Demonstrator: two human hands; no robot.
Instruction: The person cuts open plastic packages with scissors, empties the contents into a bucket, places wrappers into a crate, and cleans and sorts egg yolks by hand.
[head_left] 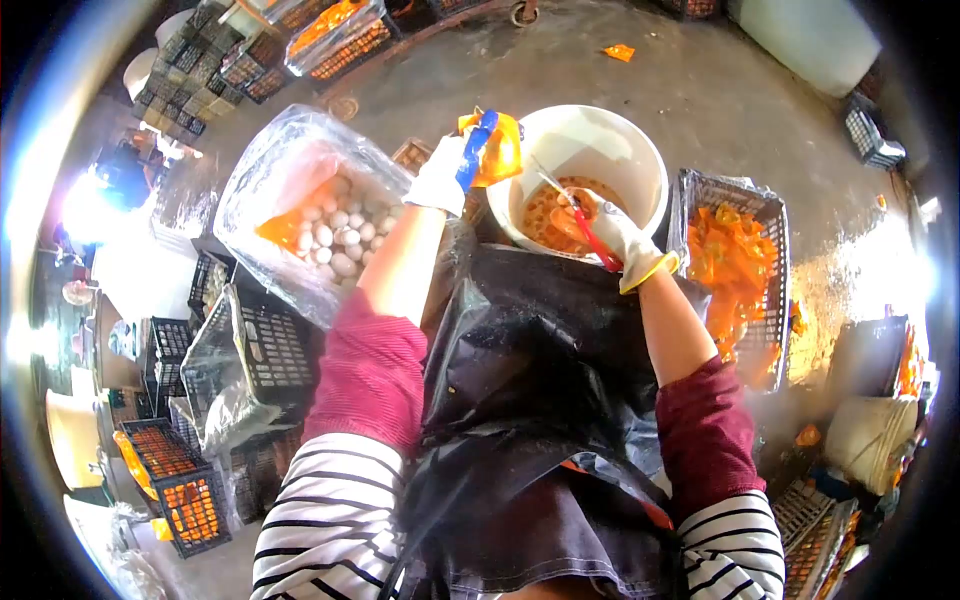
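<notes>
My left hand (438,182), in a white glove with blue fingers, grips a shiny orange plastic bag (502,152) beside the left rim of a white bucket (640,150). My right hand (622,236), in a white glove with a yellow cuff, is closed around red-handled scissors (596,236) over the bucket. Their thin metal blades point up and left towards the bag. Orange-brown liquid with round pieces (550,218) lies in the bucket. To the left, a plastic-lined crate (262,215) holds many white egg-like balls (345,235) and some orange film.
A black crate (782,235) full of orange plastic bags (728,255) stands right of the bucket. More black crates (265,345) line the left side. An orange scrap (619,52) lies on the wet floor. A dark apron (540,350) covers my lap.
</notes>
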